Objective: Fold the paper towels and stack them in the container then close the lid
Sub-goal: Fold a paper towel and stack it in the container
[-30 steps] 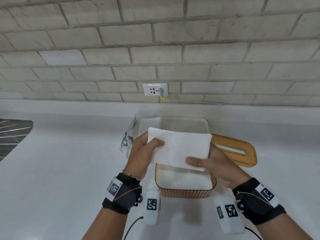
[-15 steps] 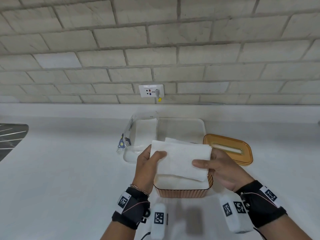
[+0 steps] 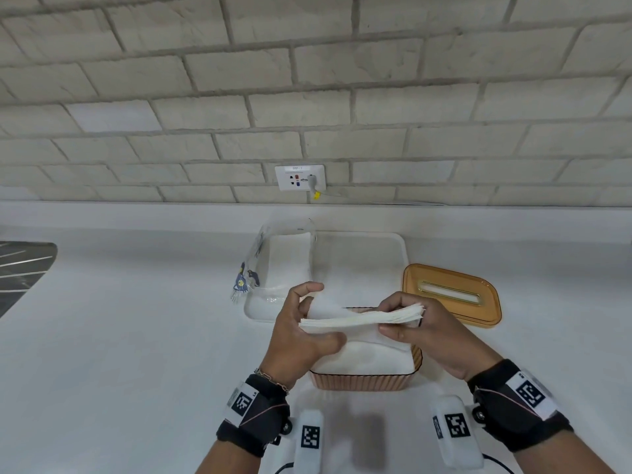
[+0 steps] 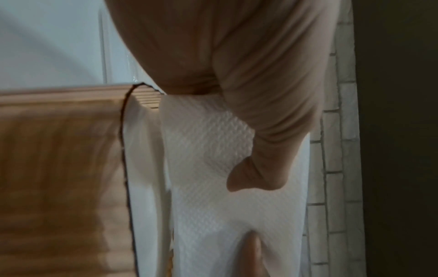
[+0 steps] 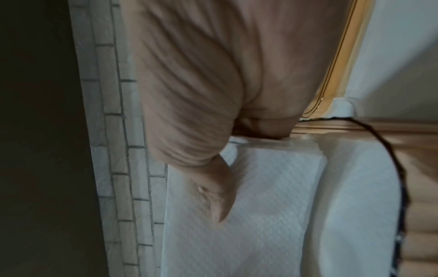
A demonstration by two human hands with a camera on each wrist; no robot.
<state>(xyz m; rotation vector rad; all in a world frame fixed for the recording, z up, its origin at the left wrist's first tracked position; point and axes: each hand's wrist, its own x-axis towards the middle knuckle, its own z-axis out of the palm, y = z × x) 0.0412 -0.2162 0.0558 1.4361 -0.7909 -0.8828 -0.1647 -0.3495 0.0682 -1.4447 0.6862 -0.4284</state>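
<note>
A stack of folded white paper towels (image 3: 362,319) hangs edge-on just above the open orange ribbed container (image 3: 366,381), which holds more white towels. My left hand (image 3: 301,333) grips the stack's left end, thumb underneath and fingers over the top. My right hand (image 3: 420,333) pinches the right end. The towels' embossed surface (image 4: 213,150) fills the left wrist view under my thumb, and the stack's corner (image 5: 272,178) shows in the right wrist view. The orange lid (image 3: 451,295) with its slot lies on the counter to the container's right.
A white tray (image 3: 362,251) sits behind the container, with a clear plastic wrapper (image 3: 270,265) standing at its left. A wall socket (image 3: 300,177) with a plugged cable is on the brick wall. A dark sink edge (image 3: 20,268) lies far left.
The towel stack has tipped from facing me to lying flat and edge-on, and it has dropped lower over the container. Both hands kept their hold.
</note>
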